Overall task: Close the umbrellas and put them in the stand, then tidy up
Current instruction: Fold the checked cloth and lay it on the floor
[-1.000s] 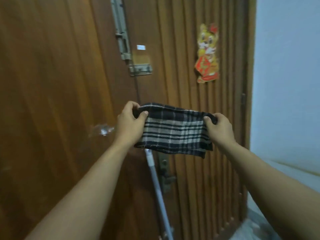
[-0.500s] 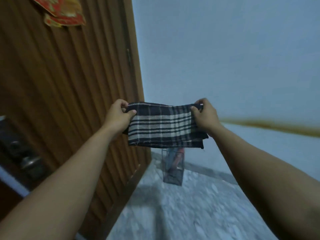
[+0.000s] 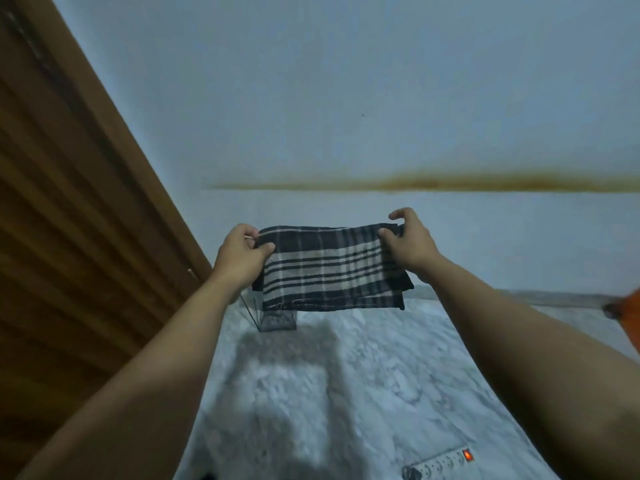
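Both the left hand (image 3: 242, 252) and right hand (image 3: 407, 242) pinched a folded dark plaid cloth (image 3: 329, 268) directly above the wire mesh stand (image 3: 277, 320), suggesting umbrellas were stowed and tidying remained.

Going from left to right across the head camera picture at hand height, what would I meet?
Wooden door → left hand → plaid cloth → right hand → orange thing at the picture's edge.
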